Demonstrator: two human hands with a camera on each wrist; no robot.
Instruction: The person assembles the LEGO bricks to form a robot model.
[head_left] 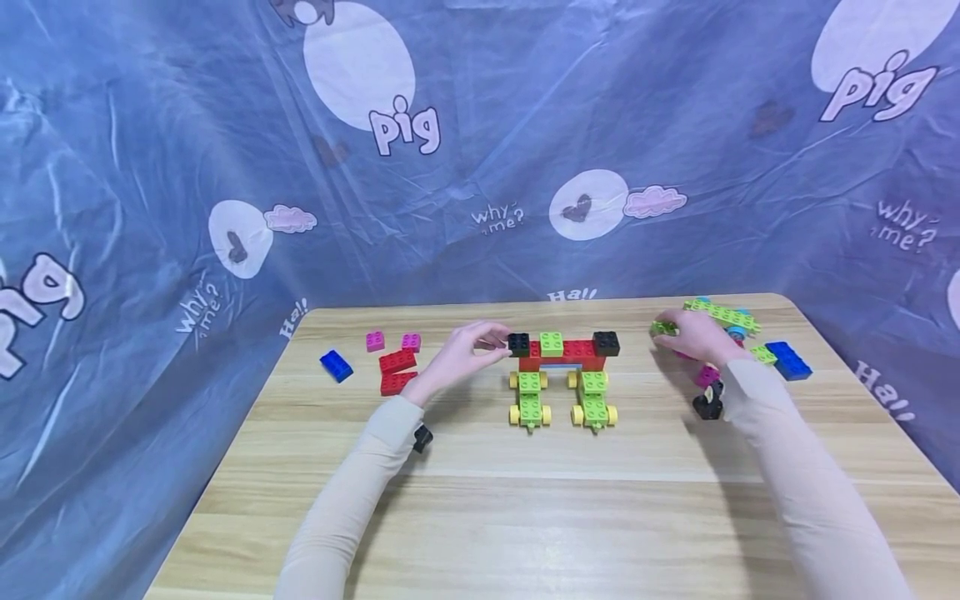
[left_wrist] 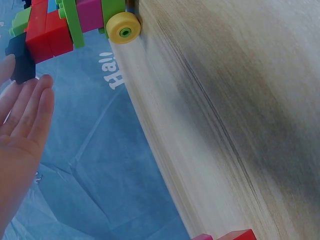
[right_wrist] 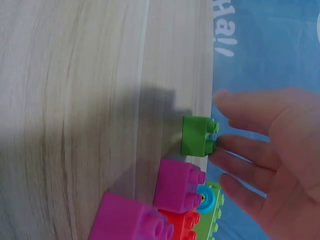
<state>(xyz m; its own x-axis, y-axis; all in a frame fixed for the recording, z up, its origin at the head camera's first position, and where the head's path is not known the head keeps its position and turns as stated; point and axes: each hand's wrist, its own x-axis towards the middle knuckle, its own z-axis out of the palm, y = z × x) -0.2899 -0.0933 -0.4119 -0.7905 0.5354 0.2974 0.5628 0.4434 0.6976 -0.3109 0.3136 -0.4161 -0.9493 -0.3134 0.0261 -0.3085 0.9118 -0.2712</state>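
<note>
Left hand [head_left: 468, 353] is pinching a black block [head_left: 518, 344] at the left end of the red beam [head_left: 579, 350]; right hand [head_left: 699, 335] is hanging, fingers spread, by a green block [right_wrist: 193, 136], contact unclear. Green block is sitting just beside a pink block [right_wrist: 173, 186].

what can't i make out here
Head view: the shape of the black plastic piece partly hidden by the left beige sleeve.
Head view: part of the small green plastic brick, behind the right hand.
Left wrist view: part of the lower red plastic brick, cut by the bottom edge.
Right wrist view: the end of the nearest pink plastic brick, past the bottom edge.
</note>
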